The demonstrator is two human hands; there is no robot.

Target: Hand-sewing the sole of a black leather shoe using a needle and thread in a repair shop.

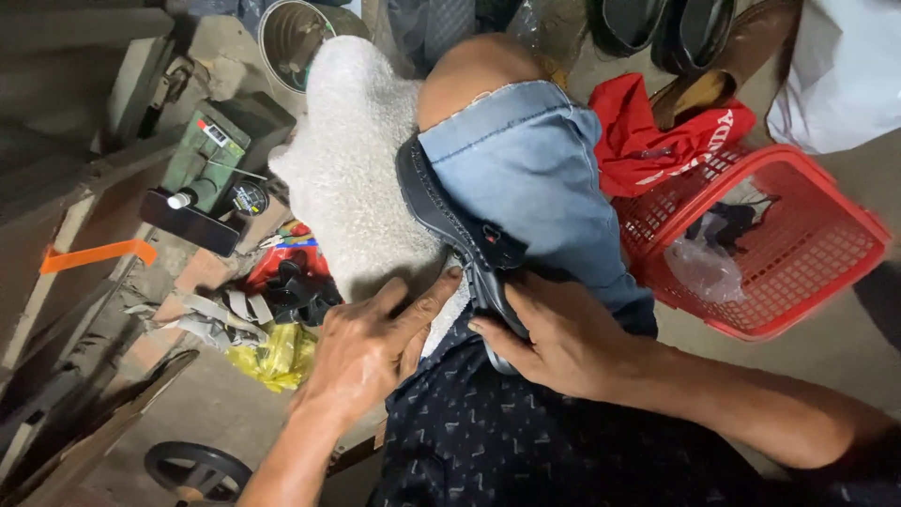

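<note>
Floor [826,329]: bare concrete, carrying the clutter around your seat.
Red basket [826,202]: plastic mesh, to your right, holding a clear bag and something dark; a red cloth [657,131] is draped over its far rim.
White cloth [352,160]: thick and fuzzy, spread over your left knee, just beside the shoe.
Your leg [535,178]: in light denim shorts, raised, with the shoe pressed against its inner side.
Black shoe [460,235]: lies on its side between the white cloth and the denim, its stitched sole edge facing you and a small buckle near the middle.
Left hand [361,352]: fingers mostly straight and spread, resting flat on the white cloth, with the thumb tip touching the shoe's lower edge; it grips nothing.
Right hand [563,338]: curled around the shoe's near end, thumb along the sole edge, fingers behind; it has hold of the shoe.
Progress: by the look of it, the stitching already runs along the visible sole edge; no needle or thread shows in either hand, so you are steadying or checking the shoe, and I cannot tell how much is left.
Green device [211,160]: on the left, with a small dial.
Yellow wrapper [277,357]: crumpled on the floor below your left hand.
</note>
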